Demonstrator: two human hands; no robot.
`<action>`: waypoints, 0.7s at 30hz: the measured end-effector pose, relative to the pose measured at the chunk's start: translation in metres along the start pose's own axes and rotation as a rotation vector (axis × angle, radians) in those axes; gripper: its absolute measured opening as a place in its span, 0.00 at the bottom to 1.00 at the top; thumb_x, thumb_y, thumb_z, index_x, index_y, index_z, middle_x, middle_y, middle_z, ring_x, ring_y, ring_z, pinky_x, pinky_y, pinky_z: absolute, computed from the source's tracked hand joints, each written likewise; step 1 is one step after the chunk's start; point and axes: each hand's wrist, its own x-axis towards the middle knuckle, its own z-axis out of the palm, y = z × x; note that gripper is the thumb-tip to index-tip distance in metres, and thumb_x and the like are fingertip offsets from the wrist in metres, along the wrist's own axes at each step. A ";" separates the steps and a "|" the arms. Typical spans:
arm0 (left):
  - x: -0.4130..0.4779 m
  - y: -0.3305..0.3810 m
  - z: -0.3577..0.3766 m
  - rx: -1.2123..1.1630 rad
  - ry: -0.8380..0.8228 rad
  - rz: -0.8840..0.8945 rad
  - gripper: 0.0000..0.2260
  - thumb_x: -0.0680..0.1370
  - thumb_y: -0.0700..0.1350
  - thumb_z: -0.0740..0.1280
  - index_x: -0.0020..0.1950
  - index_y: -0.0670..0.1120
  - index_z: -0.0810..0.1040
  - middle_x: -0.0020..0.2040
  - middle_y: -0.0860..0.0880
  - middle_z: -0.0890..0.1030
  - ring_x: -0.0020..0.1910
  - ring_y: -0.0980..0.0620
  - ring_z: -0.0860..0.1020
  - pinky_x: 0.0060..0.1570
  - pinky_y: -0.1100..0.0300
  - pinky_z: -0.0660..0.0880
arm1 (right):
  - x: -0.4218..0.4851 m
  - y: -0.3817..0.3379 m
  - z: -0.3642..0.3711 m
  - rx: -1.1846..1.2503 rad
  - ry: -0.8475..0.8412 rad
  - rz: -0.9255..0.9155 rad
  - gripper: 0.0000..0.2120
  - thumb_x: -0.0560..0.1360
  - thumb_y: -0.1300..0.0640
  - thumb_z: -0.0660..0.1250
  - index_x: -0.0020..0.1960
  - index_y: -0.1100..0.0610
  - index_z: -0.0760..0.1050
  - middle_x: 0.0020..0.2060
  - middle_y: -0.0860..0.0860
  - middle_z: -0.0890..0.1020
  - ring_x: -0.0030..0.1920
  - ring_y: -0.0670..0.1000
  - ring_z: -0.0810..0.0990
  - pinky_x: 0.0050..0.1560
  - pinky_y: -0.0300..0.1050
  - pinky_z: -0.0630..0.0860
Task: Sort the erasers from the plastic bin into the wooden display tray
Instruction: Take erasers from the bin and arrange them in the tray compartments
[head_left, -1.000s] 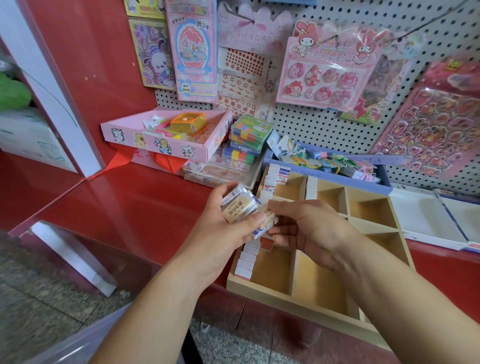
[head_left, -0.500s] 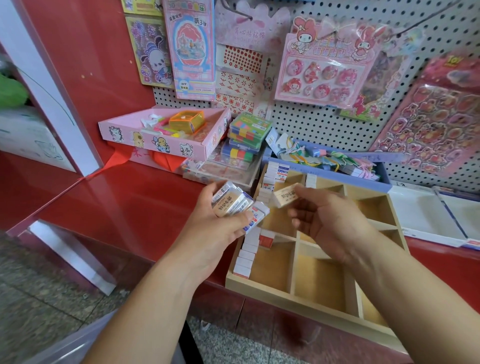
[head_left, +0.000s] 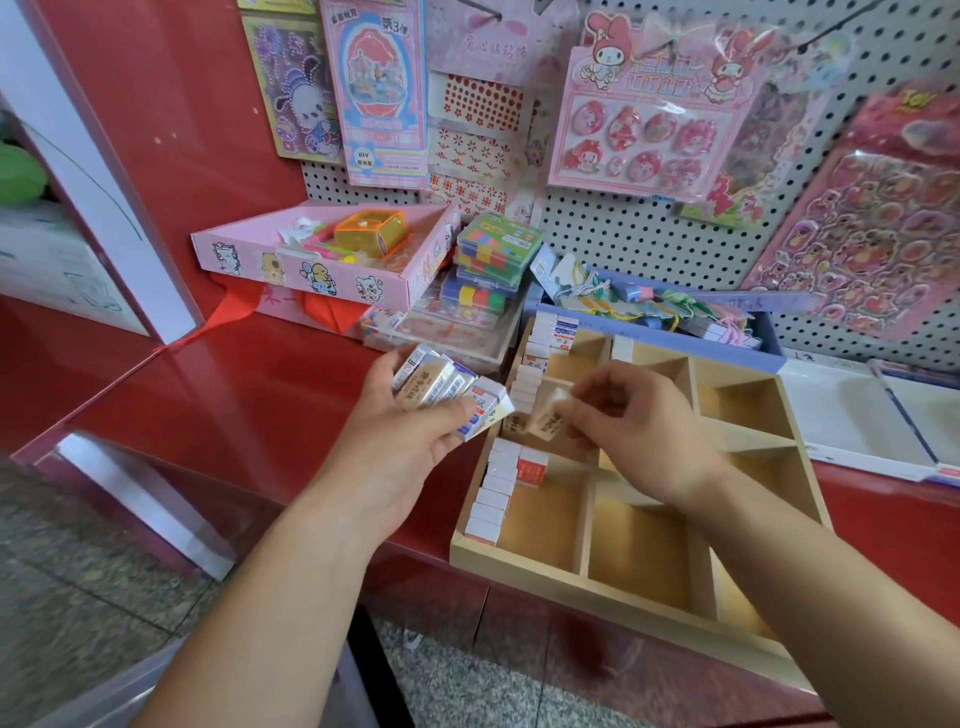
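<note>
I logged the body in view as two bare forearms (head_left: 291, 597), a bare left hand (head_left: 400, 457) and a bare right hand (head_left: 644, 436).

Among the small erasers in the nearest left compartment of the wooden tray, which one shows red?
The red-and-white rectangular eraser, standing right of the row of white erasers at its far end; the others are plain white.

A stationery shop: a white pegboard (head_left: 623, 249) across the top of the frame holds packaged sticker sheets (head_left: 872, 218) and badge cards (head_left: 644, 135); the red counter (head_left: 249, 395) below carries a wooden display tray (head_left: 571, 574) lined with wrapped erasers (head_left: 493, 499).
</note>
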 end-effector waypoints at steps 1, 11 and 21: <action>0.000 0.000 0.000 0.000 0.004 0.000 0.30 0.75 0.28 0.70 0.73 0.50 0.70 0.61 0.43 0.84 0.56 0.46 0.85 0.61 0.48 0.79 | 0.001 -0.002 0.005 -0.044 -0.020 -0.048 0.05 0.76 0.55 0.75 0.45 0.55 0.80 0.36 0.52 0.85 0.37 0.53 0.84 0.42 0.49 0.83; -0.002 0.000 0.000 0.028 -0.015 -0.006 0.32 0.74 0.28 0.71 0.73 0.51 0.70 0.61 0.44 0.83 0.55 0.47 0.85 0.62 0.47 0.79 | 0.016 -0.001 0.035 -0.287 -0.099 -0.093 0.07 0.74 0.53 0.76 0.41 0.48 0.78 0.34 0.45 0.81 0.34 0.43 0.78 0.33 0.35 0.72; -0.004 -0.007 0.002 0.078 -0.089 0.010 0.28 0.76 0.28 0.70 0.68 0.54 0.72 0.57 0.46 0.85 0.55 0.50 0.85 0.52 0.54 0.82 | 0.021 -0.063 0.023 -0.003 -0.163 0.014 0.20 0.74 0.41 0.73 0.45 0.59 0.82 0.36 0.54 0.83 0.35 0.51 0.81 0.41 0.52 0.83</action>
